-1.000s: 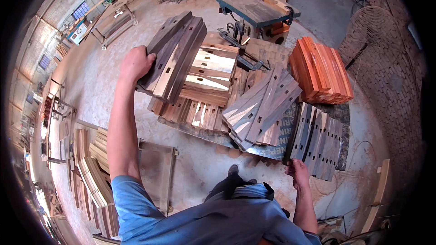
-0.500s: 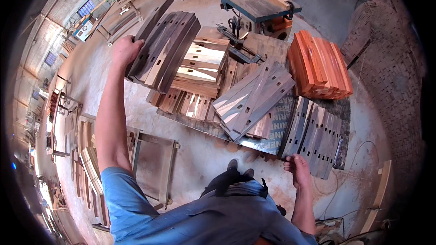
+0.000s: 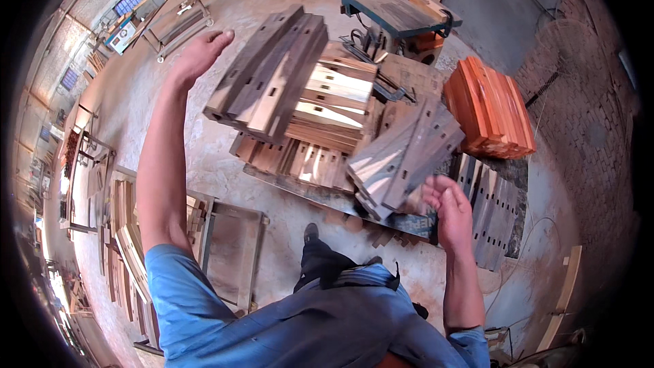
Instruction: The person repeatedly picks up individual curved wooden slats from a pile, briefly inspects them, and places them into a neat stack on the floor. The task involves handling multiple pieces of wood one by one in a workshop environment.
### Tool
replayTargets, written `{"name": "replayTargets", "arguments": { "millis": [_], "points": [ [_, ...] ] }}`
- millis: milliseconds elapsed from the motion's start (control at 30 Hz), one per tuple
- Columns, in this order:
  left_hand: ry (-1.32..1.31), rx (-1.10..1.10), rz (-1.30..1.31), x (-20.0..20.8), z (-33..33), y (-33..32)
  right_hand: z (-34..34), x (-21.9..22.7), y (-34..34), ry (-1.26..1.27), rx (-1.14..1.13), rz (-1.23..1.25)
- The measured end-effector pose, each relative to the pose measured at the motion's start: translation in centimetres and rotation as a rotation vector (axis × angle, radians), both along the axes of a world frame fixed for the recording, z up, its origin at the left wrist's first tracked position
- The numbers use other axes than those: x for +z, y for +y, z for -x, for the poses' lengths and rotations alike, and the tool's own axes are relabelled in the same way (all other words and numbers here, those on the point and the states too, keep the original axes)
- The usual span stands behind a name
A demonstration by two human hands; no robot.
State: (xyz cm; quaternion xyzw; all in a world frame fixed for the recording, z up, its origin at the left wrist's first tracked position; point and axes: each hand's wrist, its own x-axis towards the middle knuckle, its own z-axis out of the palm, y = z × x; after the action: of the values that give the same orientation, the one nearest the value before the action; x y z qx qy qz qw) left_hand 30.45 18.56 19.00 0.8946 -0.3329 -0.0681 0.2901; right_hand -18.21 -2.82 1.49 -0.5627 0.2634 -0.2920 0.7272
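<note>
My left hand (image 3: 202,58) is raised at the left of a tall stack of dark slotted boards (image 3: 269,75), apart from it. Its fingers point toward the stack and hold nothing. My right hand (image 3: 449,217), fingers loosely bent and apart, hovers with nothing in it. Behind its fingertips are dark slotted boards (image 3: 409,153) lying askew in a smaller pile. To its right stands a row of dark slotted boards (image 3: 485,208). Pale slotted boards (image 3: 334,99) are stacked beside the tall dark stack.
An orange-red stack of boards (image 3: 492,109) stands at the right. Metal clamps (image 3: 381,71) lie behind the piles, near a blue-edged work table (image 3: 395,10). A metal-framed stand (image 3: 231,252) and timber pieces (image 3: 126,232) are on the left. A pedestal fan (image 3: 555,48) is at far right.
My left hand has let go of the dark board, which now rests against the tall stack. My right hand has moved up from the right-hand row. The view has shifted slightly.
</note>
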Motion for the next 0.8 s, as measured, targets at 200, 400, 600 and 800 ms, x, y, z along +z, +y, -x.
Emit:
{"name": "replayTargets", "arguments": {
  "millis": [200,400,600,800],
  "points": [
    [0.74,-0.052,0.649,-9.6,-7.4,4.4,-16.6,3.9,3.8,-0.216,0.112,-0.07],
    [1.001,-0.196,0.89,-13.6,-6.0,1.6,-30.4,3.7,5.3,-0.164,0.057,-0.04],
    [0.863,-0.247,0.933,-15.3,-8.8,2.8,-35.5,5.8,8.4,-0.07,0.085,-0.019],
    [0.666,-0.368,0.819,-15.9,-7.7,0.3,-36.0,5.9,8.9,-0.014,-0.005,-0.041]
  ]
}}
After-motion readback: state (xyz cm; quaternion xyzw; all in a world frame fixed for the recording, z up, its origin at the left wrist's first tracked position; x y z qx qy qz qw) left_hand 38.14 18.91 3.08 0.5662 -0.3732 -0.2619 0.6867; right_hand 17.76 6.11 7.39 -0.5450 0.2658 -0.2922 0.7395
